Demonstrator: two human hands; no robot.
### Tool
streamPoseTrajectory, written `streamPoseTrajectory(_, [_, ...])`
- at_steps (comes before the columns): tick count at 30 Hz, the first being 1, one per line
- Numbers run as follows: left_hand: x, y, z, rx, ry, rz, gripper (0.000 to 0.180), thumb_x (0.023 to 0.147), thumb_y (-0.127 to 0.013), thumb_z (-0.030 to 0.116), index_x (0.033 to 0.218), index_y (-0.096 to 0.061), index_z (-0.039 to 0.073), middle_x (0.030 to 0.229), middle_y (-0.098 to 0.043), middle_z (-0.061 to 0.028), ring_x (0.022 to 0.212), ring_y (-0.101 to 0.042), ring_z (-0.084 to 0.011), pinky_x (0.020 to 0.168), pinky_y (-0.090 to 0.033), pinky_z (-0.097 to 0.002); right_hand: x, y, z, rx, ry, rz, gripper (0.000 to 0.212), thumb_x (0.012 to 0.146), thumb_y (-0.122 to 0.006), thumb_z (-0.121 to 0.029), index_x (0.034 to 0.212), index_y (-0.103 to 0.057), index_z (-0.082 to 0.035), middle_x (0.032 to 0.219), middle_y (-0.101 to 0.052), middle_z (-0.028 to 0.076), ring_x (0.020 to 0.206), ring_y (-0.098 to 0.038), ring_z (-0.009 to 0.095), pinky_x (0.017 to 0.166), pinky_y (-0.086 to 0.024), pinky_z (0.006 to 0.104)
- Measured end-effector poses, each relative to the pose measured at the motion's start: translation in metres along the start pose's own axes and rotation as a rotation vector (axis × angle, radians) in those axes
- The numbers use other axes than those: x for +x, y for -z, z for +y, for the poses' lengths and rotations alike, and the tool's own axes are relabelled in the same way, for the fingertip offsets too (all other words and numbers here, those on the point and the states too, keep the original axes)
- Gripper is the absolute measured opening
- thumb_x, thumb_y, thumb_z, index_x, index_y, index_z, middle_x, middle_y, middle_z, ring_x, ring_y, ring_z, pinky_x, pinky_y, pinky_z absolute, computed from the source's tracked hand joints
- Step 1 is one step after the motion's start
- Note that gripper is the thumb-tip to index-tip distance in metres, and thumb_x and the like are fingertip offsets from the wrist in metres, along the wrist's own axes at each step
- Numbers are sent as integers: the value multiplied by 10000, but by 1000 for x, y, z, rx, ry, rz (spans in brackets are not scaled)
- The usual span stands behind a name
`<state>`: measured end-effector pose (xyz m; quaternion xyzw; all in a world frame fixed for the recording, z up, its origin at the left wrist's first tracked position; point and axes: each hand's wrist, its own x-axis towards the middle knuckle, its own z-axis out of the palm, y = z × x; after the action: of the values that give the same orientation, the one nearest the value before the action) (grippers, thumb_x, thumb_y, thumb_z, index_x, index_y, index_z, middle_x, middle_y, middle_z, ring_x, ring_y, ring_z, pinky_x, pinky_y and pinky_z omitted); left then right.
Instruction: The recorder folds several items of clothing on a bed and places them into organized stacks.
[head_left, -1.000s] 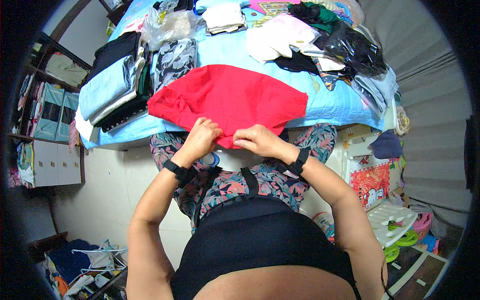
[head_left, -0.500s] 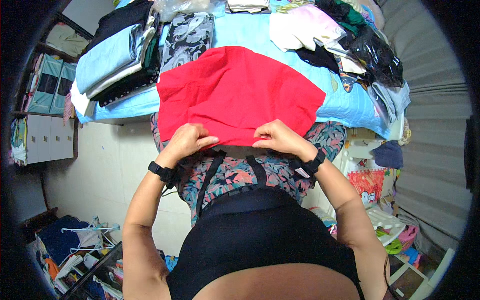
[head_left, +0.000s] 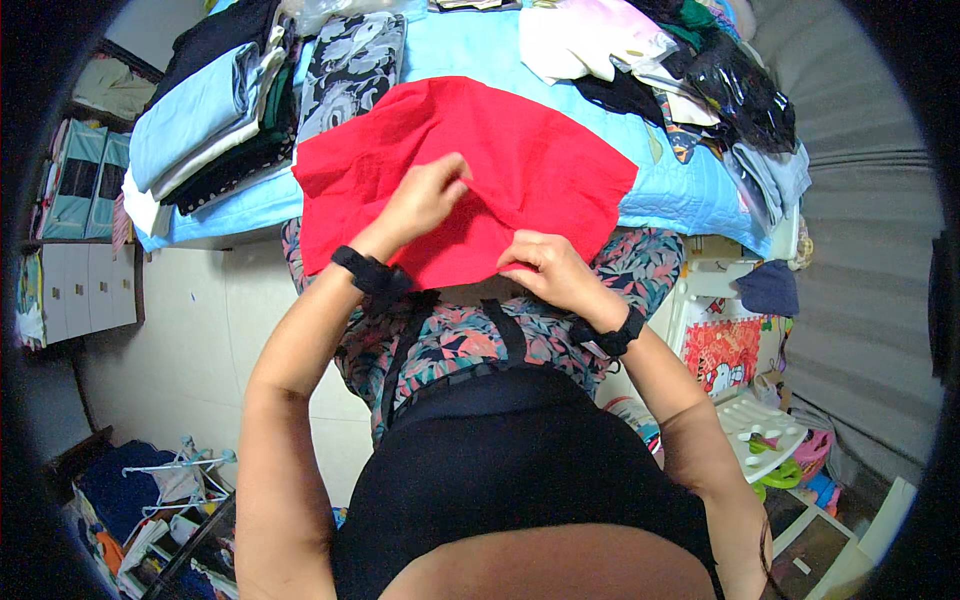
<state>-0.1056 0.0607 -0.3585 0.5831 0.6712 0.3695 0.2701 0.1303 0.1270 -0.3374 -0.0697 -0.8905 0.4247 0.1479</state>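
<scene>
A red cloth (head_left: 390, 160) spreads over my lap and the near edge of the bed; whether it is a garment I cannot tell. My left hand (head_left: 430, 192) is over its middle, fingers closed on the fabric, with a crease running from them toward the right. At the near edge of the cloth, my right hand (head_left: 550, 268) pinches the fabric between thumb and fingers. Black bands circle both wrists. Beneath lie my leaf-patterned trousers (head_left: 450, 345).
The bed has a light-blue quilted cover (head_left: 450, 50). Folded clothes (head_left: 195, 120) are stacked at its left, beside a grey floral folded cloth (head_left: 352, 70). Loose clothes (head_left: 590, 40) and a black plastic bag (head_left: 745, 95) heap at the right. Hangers (head_left: 180, 470) lie at lower left.
My left hand has left the near edge and moved forward and right onto the middle of the red cloth, drawing a crease there. My right hand stays at the near edge.
</scene>
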Motion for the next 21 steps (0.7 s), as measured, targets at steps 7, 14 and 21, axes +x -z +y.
streamPoseTrajectory(7, [14,32,16,-122,133,-201,118,928,-586,111,1000,-568,19,805,-564,21,771,-514,-77,705,-447,-258,21,0,-8,-56,-53,213,93,825,-652,-82,877,-607,-19,817,-545,132,787,-582,314,673,-476,376])
streamPoseTrajectory(14, [6,47,36,227,-151,-178,223,825,-697,157,917,-588,-14,767,-592,-178,695,-597,-188,656,-470,-346,25,-14,3,-112,82,321,179,854,-639,-161,1020,-645,-94,797,-566,103,633,-594,334,598,-509,400])
streamPoseTrajectory(21, [1,55,42,16,-8,-288,290,957,-580,236,887,-624,-42,654,-531,-58,671,-506,-67,605,-438,-291,33,5,-9,-521,46,305,332,786,-686,-124,1116,-649,-136,851,-507,92,684,-625,274,554,-533,366])
